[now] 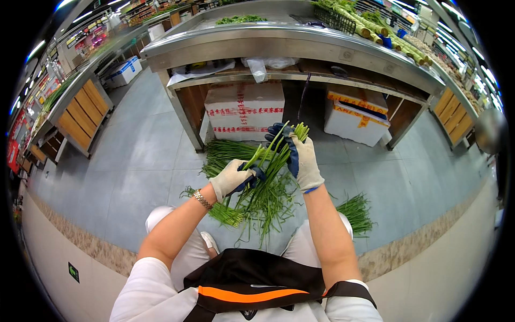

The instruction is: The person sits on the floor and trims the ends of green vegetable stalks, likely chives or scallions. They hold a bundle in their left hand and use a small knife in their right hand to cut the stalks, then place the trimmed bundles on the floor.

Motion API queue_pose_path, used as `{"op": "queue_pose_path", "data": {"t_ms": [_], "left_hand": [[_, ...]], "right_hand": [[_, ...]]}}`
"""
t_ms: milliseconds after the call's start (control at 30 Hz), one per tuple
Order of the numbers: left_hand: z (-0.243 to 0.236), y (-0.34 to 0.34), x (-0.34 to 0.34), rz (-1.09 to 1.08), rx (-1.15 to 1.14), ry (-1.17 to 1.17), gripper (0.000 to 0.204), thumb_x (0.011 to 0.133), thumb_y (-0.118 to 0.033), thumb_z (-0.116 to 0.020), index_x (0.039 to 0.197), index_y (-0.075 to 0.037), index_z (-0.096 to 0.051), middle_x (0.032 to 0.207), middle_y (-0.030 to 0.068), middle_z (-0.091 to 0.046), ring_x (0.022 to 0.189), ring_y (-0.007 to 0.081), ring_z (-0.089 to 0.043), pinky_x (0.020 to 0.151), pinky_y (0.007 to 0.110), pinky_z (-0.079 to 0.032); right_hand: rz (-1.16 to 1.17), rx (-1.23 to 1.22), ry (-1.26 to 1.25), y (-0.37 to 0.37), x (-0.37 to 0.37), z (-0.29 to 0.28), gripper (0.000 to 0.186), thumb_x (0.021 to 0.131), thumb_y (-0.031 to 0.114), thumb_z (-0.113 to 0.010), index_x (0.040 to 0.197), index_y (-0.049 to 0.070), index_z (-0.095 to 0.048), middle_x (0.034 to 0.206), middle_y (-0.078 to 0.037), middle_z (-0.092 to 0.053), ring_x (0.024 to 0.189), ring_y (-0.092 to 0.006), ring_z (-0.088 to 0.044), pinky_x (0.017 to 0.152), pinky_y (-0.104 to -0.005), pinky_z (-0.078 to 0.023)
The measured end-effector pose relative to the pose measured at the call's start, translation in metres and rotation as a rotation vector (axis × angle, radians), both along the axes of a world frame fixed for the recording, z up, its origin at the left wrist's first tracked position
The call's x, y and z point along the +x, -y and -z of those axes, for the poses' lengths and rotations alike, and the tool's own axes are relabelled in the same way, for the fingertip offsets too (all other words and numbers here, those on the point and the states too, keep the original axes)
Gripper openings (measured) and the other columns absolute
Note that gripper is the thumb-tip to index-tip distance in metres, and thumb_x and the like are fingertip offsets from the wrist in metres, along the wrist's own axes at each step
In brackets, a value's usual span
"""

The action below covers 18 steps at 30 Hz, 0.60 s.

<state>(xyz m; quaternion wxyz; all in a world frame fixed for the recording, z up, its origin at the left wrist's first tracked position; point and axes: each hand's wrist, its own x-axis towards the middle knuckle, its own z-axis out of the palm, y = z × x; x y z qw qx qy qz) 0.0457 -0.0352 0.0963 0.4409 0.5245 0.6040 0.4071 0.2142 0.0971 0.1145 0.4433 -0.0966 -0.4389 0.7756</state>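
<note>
Both hands wear white gloves with dark blue palms. My right hand (304, 161) is closed around a bunch of long green leafy stalks (274, 170), their pale cut ends pointing up and thin leaves hanging down. Lower and to the left, my left hand (235, 178) grips a few stalks (254, 156) of the same kind, apart from the main bunch. The fingertips of both hands are partly hidden by the greens. On the floor behind my left hand lies a large pile of the same greens (225, 154). A smaller heap (355, 214) lies beside my right knee.
Ahead stands a metal-topped display counter (300, 37) with a lower shelf. Under it are a white foam box (244, 107) with red tape and another foam box (354, 126) with orange tape. Thick green stems (359, 24) lie on top at the right. Wooden-fronted stands (80, 112) flank the aisles.
</note>
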Motion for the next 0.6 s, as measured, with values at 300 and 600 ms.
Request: {"op": "queue_pose_path", "data": {"t_ms": [300, 600], "left_hand": [[0.031, -0.012, -0.011, -0.164, 0.212, -0.113, 0.036, 0.078, -0.026, -0.069, 0.098, 0.004, -0.066, 0.086, 0.0134, -0.069, 0.08, 0.0151, -0.062, 0.076, 0.03, -0.049], [0.062, -0.039, -0.021, -0.201, 0.203, -0.076, 0.027, 0.083, -0.016, -0.065, 0.101, 0.004, -0.065, 0.08, 0.0081, -0.068, 0.074, 0.0089, -0.055, 0.072, 0.028, -0.047]], "right_hand": [[0.084, -0.077, 0.082, 0.005, -0.01, 0.004, 0.027, 0.095, 0.018, -0.054, 0.11, -0.006, -0.057, 0.095, -0.018, -0.067, 0.087, -0.0274, -0.067, 0.078, -0.0412, -0.057], [0.072, -0.229, 0.187, 0.005, -0.042, 0.042, 0.021, 0.094, 0.018, -0.056, 0.105, 0.0, -0.06, 0.093, -0.01, -0.067, 0.077, -0.018, -0.066, 0.065, -0.0293, -0.054]]}}
